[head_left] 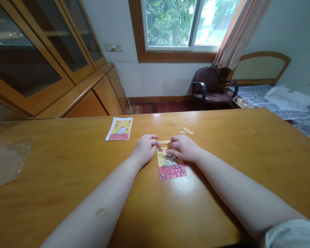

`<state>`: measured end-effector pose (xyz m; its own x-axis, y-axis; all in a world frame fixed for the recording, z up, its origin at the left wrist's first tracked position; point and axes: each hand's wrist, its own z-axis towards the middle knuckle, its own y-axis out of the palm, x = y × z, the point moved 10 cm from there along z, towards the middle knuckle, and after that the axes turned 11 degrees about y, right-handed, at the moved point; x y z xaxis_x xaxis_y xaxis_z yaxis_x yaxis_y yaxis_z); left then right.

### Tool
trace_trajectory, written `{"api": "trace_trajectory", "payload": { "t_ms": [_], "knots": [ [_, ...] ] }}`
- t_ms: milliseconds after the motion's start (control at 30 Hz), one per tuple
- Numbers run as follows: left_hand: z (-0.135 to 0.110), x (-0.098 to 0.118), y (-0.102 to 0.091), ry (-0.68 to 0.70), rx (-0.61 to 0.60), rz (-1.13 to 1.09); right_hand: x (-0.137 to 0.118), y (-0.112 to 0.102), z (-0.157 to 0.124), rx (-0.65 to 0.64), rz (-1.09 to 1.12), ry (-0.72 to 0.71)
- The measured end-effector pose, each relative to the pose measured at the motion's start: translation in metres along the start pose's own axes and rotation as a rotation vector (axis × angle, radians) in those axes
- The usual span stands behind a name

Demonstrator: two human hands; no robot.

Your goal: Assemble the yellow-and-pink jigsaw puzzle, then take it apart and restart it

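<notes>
A jigsaw puzzle (172, 170) is lying face up near the middle of the wooden desk (67, 151), between the person's 2 bare hands. Its near part is showing pink, interlocked pieces, while the part above is showing yellow ground and a white cartoon animal. At its far end, a strip of yellow pieces (165, 141) is lying between the fingertips of both hands, and a small gap is showing just below that strip.

The left hand (146, 148) is resting at the puzzle's upper left edge, half open, its fingers loosely bent and its fingertips reaching the border; whether it is gripping a piece, I cannot tell. The right hand (182, 147) is covering the upper right part, its fingers curled inward over the pieces; its own fingers are hiding whether it is pinching 1 of them. A pale sleeve (291, 234) is covering part of the right arm.

Just beyond the right hand, a few loose pieces (187, 131) are lying in a cluster. To the left of the left hand and farther off, a printed sheet (120, 130) is showing a similar yellow and pink design. A clear plastic bag (9, 160) is lying at the far left.

Beyond the desk, a dark armchair (206, 81) is standing below the window (167, 24), and white papers (289, 98) are lying on the bed (253, 96) at right.
</notes>
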<state>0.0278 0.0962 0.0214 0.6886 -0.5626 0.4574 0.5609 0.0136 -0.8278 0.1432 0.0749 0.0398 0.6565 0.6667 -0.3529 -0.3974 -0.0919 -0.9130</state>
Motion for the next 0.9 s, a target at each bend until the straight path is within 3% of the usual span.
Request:
{"api": "trace_trajectory", "payload": {
  "t_ms": [267,900],
  "knots": [
    [0.0007,0.0019,0.0035,0.004,-0.054,0.006,0.0022,0.0030,0.0014,-0.031,0.025,0.027],
    [0.0007,0.0060,0.0021,0.041,-0.042,-0.025,0.0087,0.0052,0.0031,-0.061,0.040,0.086]
  ]
}}
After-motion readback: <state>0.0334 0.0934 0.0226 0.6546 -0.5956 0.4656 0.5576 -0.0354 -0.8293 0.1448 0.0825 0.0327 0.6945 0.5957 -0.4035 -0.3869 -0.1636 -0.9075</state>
